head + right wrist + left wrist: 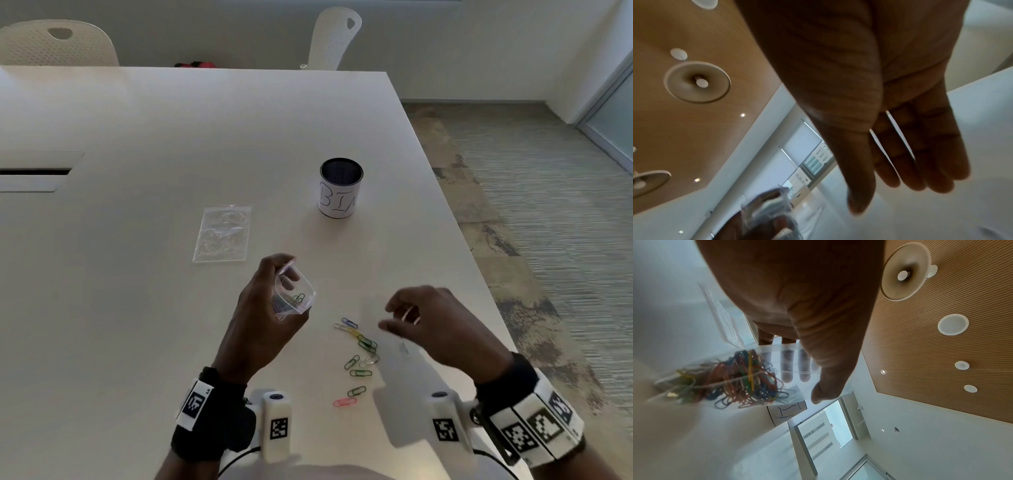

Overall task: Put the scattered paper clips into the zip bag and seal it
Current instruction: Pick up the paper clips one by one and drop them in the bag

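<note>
Spanning most of the frame, a white table (171,137) has two white chairs (58,42) behind it and patterned carpet at right. Two clear bags: one flat at centre-left (222,234), one zip bag (293,294) clamped in the left hand (263,308), mouth upward. Right of it lie some ten loose paper clips (358,353) (pointing variously), below a labelled mesh cup (340,188). The right hand (442,325) hovers, fingers relaxed apart.
</note>
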The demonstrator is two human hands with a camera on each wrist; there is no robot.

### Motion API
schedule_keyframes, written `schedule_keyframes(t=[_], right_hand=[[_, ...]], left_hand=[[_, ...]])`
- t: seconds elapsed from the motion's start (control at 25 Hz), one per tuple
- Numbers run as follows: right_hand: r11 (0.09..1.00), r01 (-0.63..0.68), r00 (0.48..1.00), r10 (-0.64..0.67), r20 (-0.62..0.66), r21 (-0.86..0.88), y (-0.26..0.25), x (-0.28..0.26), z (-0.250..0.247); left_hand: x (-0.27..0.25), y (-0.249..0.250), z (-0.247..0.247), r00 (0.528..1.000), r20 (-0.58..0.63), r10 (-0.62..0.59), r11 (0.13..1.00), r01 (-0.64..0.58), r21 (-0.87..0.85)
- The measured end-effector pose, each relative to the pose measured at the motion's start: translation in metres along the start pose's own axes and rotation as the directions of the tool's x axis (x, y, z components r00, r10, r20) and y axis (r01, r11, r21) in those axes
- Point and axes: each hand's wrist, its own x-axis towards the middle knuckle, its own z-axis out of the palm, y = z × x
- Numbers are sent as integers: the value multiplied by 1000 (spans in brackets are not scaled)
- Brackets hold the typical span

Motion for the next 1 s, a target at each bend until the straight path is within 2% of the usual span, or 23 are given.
schedule_keyframes(t=[0.08,0.16,0.24,0.32,0.4,0.52,0.6,0.76,1.0], right_hand=[[987,-84,991,98,95,-139,19,-15,10],[976,-113,989,129,77,-185,30,-25,23],[985,-89,996,92,13,-148,29,-31,35],[998,-16,1000,18,23,-69,18,-36,43],[1000,18,992,-21,121,26,3,-42,46],[994,-37,969,61,238,-105,-12,-48,51],[986,-71,971,103,215,-151,-18,-47,59],[993,-98,991,103,86,-66,-25,-28,71],[999,-10,998,8,-57,-38,-17,14,70]], left_hand=[[0,1,0,1000,2,5,1000,-5,8],[0,1,0,1000,10,1,1000,-1,13],[0,2,0,1000,18,-5,1000,5,14],[-1,4,1,1000,26,-9,1000,8,18],[-1,4,0,1000,29,-3,1000,3,24],[-1,5,-2,1000,30,-1,1000,0,32],[0,4,-4,1000,28,-1,999,0,35],[-1,4,-5,1000,30,1,999,-2,39],[0,2,-5,999,31,14,999,-15,44]])
